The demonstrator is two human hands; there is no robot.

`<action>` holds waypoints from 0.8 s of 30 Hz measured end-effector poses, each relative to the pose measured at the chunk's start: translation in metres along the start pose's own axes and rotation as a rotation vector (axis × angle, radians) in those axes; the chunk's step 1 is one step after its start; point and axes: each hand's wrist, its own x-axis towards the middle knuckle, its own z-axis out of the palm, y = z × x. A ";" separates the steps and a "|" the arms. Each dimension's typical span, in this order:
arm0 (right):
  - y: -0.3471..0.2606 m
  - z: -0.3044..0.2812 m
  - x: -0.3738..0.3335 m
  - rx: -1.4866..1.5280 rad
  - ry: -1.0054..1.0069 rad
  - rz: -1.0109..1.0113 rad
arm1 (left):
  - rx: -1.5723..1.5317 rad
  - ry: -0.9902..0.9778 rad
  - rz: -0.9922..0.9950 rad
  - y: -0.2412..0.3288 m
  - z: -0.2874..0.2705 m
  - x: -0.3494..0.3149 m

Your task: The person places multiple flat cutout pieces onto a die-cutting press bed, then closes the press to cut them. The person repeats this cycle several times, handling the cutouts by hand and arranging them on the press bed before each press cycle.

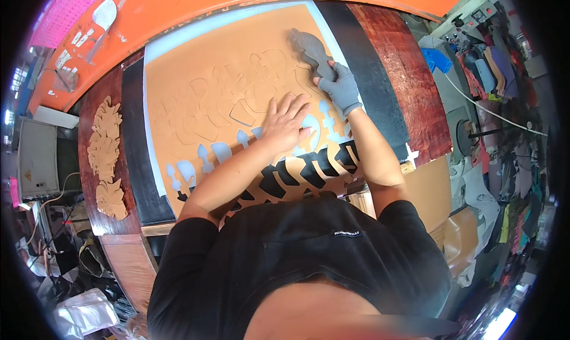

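A tan leather-like sheet (219, 43) lies over a pale board, with cut outlines across its middle and rows of cut-out holes along its near part. My left hand (288, 123) rests on it with the fingers stretched out, beside the holes. My right hand (341, 89), in a grey fingerless glove, grips the near end of a dark grey, wavy-edged cutting die (310, 48). The die is at the sheet's far right; whether it touches the sheet I cannot tell. Through the near holes, white and black surfaces show.
An orange machine beam (237, 5) spans the far side. Cut tan pieces (105, 141) lie piled on the red-brown table at left. A grey control box (37, 156) stands farther left. At right are a blue object (436, 60), a pale cable and many hanging material scraps (496, 73).
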 end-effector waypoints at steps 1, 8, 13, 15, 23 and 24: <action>0.001 -0.002 0.001 0.059 0.002 0.028 | 0.026 -0.091 -0.018 0.002 0.003 -0.002; 0.022 -0.030 0.013 0.945 0.099 0.216 | 0.005 -0.028 0.004 0.003 0.003 -0.002; 0.063 -0.076 -0.001 0.338 0.212 0.112 | -0.036 0.052 0.023 0.004 0.000 -0.003; 0.078 -0.094 -0.015 -0.190 0.263 0.071 | -0.051 0.053 0.022 0.004 0.000 -0.003; 0.051 -0.112 -0.063 -0.689 0.222 -0.382 | -0.083 -0.049 -0.030 0.008 -0.008 -0.003; 0.039 -0.106 -0.063 -0.642 0.156 -0.429 | -0.091 -0.033 -0.030 0.009 -0.009 -0.004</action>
